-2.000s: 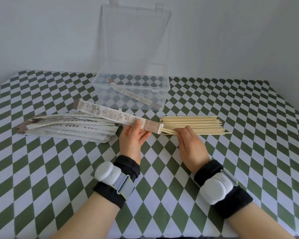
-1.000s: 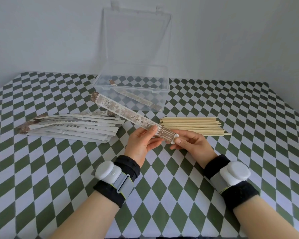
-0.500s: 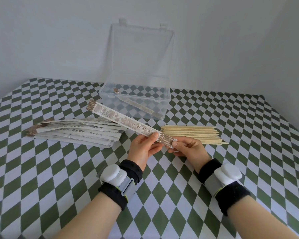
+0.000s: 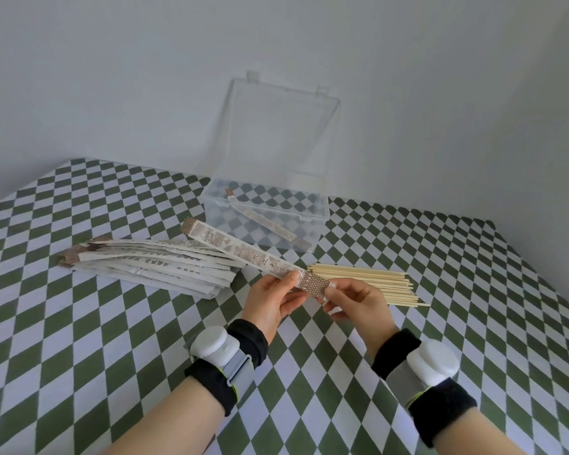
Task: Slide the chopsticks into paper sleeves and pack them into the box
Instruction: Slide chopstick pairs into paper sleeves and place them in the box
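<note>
I hold one printed paper sleeve (image 4: 243,251) in the air above the table, slanting from upper left to lower right. My left hand (image 4: 271,300) pinches it near its brown patterned end, thumb on top. My right hand (image 4: 358,298) pinches that brown end from the right. No chopstick shows outside the sleeve. A bundle of bare wooden chopsticks (image 4: 375,284) lies on the cloth behind my right hand. A pile of several paper sleeves (image 4: 145,266) lies to the left. The clear plastic box (image 4: 312,218) stands open behind, with one filled sleeve (image 4: 266,221) lying diagonally inside.
The box lid (image 4: 283,136) stands upright against the grey wall. The green-and-white checked tablecloth (image 4: 79,339) covers the table, whose right edge runs near the wall. Both wrists carry black bands with white devices.
Two seconds ago my right hand was at the chopstick bundle with tips entering the sleeve. Since then the chopsticks went fully inside, and both hands now hold the sleeve's brown end.
</note>
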Action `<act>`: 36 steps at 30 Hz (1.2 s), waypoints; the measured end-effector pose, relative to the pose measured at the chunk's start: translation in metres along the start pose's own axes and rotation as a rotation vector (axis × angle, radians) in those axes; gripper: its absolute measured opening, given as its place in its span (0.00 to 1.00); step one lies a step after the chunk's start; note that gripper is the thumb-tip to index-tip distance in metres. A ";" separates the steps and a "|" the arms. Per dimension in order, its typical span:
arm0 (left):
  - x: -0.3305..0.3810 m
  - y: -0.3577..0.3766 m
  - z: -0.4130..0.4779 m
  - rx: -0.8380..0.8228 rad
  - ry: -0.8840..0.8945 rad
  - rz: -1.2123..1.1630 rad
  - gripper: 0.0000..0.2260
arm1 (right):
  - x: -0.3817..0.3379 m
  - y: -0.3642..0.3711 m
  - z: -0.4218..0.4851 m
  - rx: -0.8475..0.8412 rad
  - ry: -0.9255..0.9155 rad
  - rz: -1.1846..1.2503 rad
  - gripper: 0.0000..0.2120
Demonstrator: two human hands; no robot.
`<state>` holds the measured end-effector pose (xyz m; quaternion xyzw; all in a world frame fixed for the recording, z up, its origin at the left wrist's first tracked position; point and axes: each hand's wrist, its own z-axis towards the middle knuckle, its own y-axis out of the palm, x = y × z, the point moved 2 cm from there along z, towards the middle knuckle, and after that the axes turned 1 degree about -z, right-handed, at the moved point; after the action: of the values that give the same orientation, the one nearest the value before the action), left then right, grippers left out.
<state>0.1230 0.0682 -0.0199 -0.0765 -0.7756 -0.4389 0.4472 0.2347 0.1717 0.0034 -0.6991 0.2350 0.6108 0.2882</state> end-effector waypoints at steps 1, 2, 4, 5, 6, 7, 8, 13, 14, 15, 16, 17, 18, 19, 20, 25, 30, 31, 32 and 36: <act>0.003 0.002 0.000 -0.008 0.024 0.008 0.05 | -0.009 -0.001 0.004 0.008 -0.002 -0.025 0.04; 0.007 0.004 0.001 -0.018 0.056 0.018 0.05 | -0.020 -0.003 0.011 0.023 -0.014 -0.032 0.04; 0.015 0.007 0.004 -0.017 0.092 0.044 0.08 | -0.044 -0.012 0.029 0.100 -0.037 -0.007 0.04; 0.019 0.005 0.006 -0.007 0.098 0.055 0.10 | -0.057 -0.016 0.041 0.144 -0.052 0.006 0.04; 0.022 0.000 0.009 0.007 0.101 0.065 0.12 | -0.069 -0.017 0.055 0.178 -0.062 0.005 0.03; 0.022 -0.002 0.010 0.020 0.089 0.083 0.13 | -0.078 -0.021 0.066 0.213 -0.065 -0.009 0.04; 0.023 -0.007 0.012 0.042 0.080 0.091 0.13 | -0.086 -0.023 0.079 0.235 -0.062 -0.045 0.04; 0.024 -0.011 0.014 0.071 0.088 0.109 0.11 | -0.103 -0.013 0.128 0.245 -0.021 -0.330 0.04; 0.024 -0.012 0.015 0.061 0.092 0.124 0.11 | -0.104 -0.006 0.137 0.230 -0.014 -0.368 0.05; 0.024 -0.012 0.015 0.052 0.092 0.131 0.11 | -0.103 0.000 0.144 0.211 -0.009 -0.407 0.05; 0.024 -0.013 0.015 0.049 0.090 0.127 0.12 | -0.101 0.006 0.151 0.194 -0.008 -0.467 0.05; 0.024 -0.014 0.014 0.048 0.089 0.114 0.12 | -0.100 0.010 0.155 0.182 -0.015 -0.554 0.06; 0.023 -0.015 0.016 0.050 0.085 0.098 0.12 | -0.098 0.015 0.159 0.169 -0.015 -0.663 0.07; 0.023 -0.016 0.017 0.049 0.079 0.084 0.12 | -0.096 0.018 0.163 0.160 -0.004 -0.795 0.08; 0.023 -0.016 0.019 0.048 0.071 0.073 0.12 | -0.093 0.021 0.167 0.155 0.005 -0.940 0.09; 0.027 -0.020 0.024 0.057 0.082 0.067 0.12 | -0.091 0.025 0.176 0.107 -0.041 -0.995 0.08; 0.027 -0.024 0.026 0.082 0.089 0.090 0.12 | -0.078 0.027 0.173 0.047 -0.192 -1.180 0.20; 0.026 -0.024 0.026 0.084 0.086 0.093 0.12 | -0.078 0.028 0.168 0.058 -0.240 -1.240 0.23; 0.025 -0.023 0.025 0.086 0.083 0.096 0.12 | -0.080 0.030 0.163 0.066 -0.284 -1.290 0.25; 0.023 -0.017 0.022 0.091 0.084 0.092 0.13 | -0.088 0.034 0.157 -0.024 -0.355 -1.595 0.33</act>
<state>0.0869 0.0684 -0.0181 -0.0731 -0.7710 -0.3852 0.5018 0.0862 0.2529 0.0724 -0.5520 -0.3889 0.3262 0.6616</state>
